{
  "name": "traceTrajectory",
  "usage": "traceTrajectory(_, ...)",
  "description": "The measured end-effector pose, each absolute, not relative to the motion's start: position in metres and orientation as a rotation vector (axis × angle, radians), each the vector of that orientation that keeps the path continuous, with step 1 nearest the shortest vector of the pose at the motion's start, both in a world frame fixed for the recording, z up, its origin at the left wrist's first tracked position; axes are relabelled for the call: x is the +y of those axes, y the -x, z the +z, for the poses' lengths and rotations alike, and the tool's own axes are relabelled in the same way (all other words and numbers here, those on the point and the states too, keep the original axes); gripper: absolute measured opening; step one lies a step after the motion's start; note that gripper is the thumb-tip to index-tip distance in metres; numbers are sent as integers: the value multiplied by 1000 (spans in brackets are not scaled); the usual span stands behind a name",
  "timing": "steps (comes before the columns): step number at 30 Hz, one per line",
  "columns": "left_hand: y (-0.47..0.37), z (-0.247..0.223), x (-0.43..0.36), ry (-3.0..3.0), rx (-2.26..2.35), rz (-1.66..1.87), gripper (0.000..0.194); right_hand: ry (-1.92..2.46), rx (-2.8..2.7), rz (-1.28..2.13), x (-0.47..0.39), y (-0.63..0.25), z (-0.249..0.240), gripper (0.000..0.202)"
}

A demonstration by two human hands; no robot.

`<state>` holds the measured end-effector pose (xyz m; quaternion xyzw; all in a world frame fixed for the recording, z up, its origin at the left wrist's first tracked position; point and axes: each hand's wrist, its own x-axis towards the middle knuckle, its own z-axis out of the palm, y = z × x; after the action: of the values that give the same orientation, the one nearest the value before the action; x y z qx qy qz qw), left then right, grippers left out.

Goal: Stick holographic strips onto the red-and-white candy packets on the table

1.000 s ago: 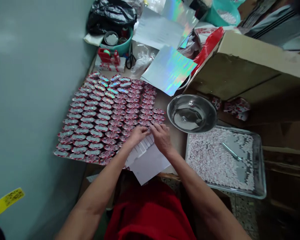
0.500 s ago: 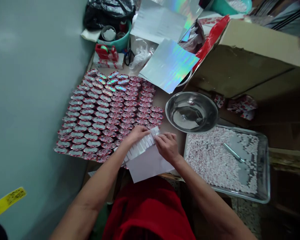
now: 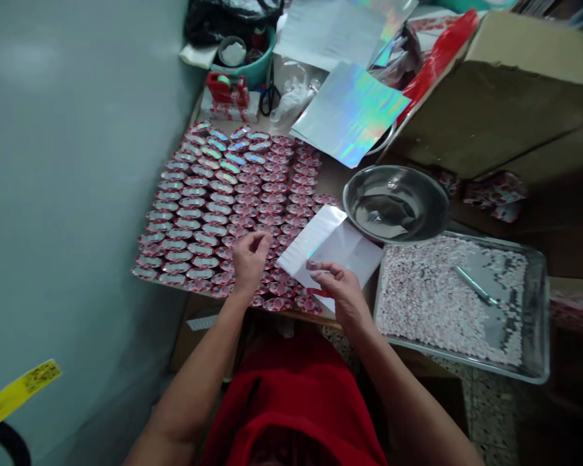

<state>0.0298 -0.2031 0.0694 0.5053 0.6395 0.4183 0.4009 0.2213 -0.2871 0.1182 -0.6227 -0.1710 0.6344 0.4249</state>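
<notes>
From my end: sheet (image 3: 311,241) got put down
It lay on the packets (image 3: 214,230) by the bowl (image 3: 430,202), within reach; left hand (image 3: 249,262) curled nearly closed, right hand (image 3: 341,288) loosely pinched, couldn't tell if either held anything.

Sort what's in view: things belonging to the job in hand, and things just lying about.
Probably in the job:
rows of oval-topped red items, by the left hand
pale sheets, by the right hand

Probably just lying about, untouched:
tape dispenser
scissors
black bag
steel bowl and tray, though these may serve too
</notes>
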Motion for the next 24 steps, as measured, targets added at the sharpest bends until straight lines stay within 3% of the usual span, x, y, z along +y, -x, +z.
traceTrajectory(5, 52, 63, -281, -796, 1236, 881, 40, 1652, -459, 1638, -311, -153, 112, 43)
traceTrajectory(11, 106, 55, -316, -619, 996, 676, 53, 2008, -1049, 1243, -340, -87, 100, 38)
traceTrajectory(17, 136, 37, -347, -325, 1026, 710, 43, 1978, -920, 1377, -350, -45, 92, 40)
traceTrajectory(24, 146, 31, -363, -237, 1124, 874, 48, 1925, -936, 1385, -363, -29, 84, 39)
